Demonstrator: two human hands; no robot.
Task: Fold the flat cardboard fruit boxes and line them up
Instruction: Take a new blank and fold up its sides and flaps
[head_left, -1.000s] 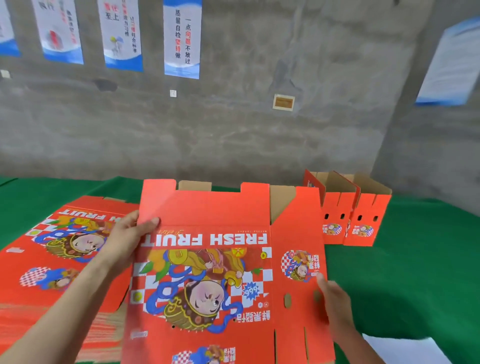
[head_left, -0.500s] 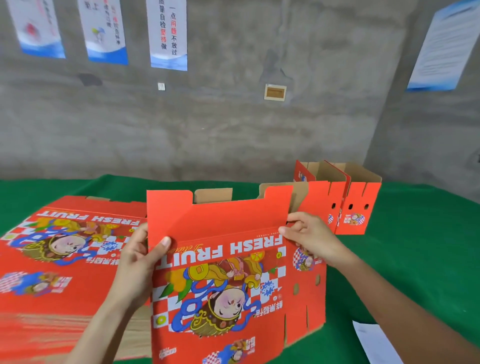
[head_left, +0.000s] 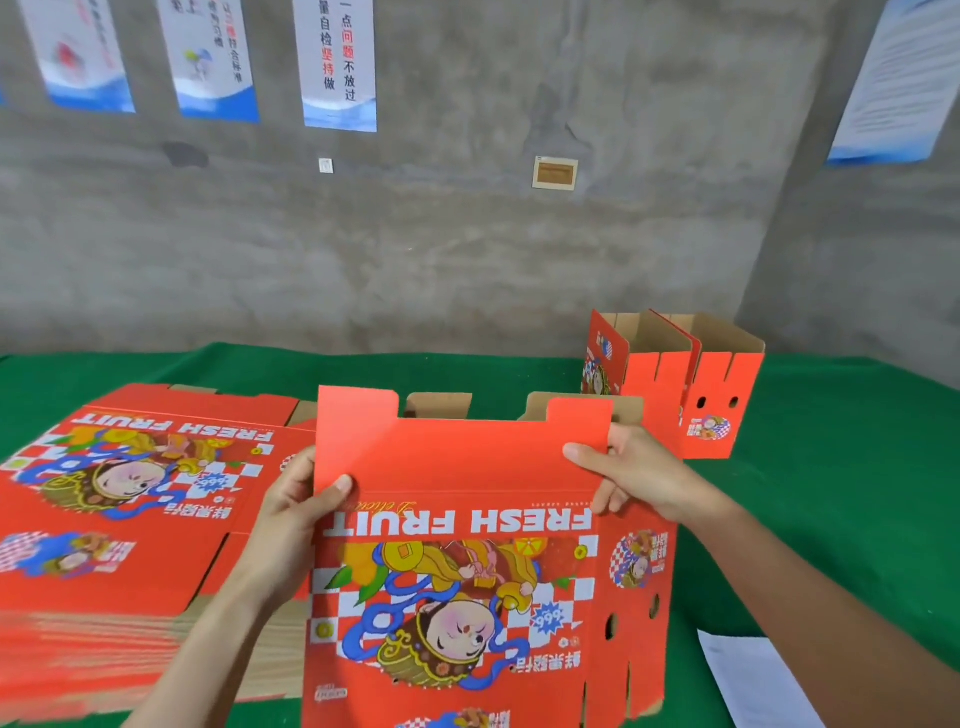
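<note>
With the left hand (head_left: 291, 514) pinching the upper left edge and the right hand (head_left: 641, 478) gripping the upper right corner of the half-opened fruit box (head_left: 457, 582), held upright over the green table (head_left: 841, 493)'s near edge beside the stack of flat boxes (head_left: 114, 561), squaring it probably calls for even pressure along both side creases.

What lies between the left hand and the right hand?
Only the plain red upper panel of the held box; the left hand and right hand grip its side edges, seen in the head view.
</note>
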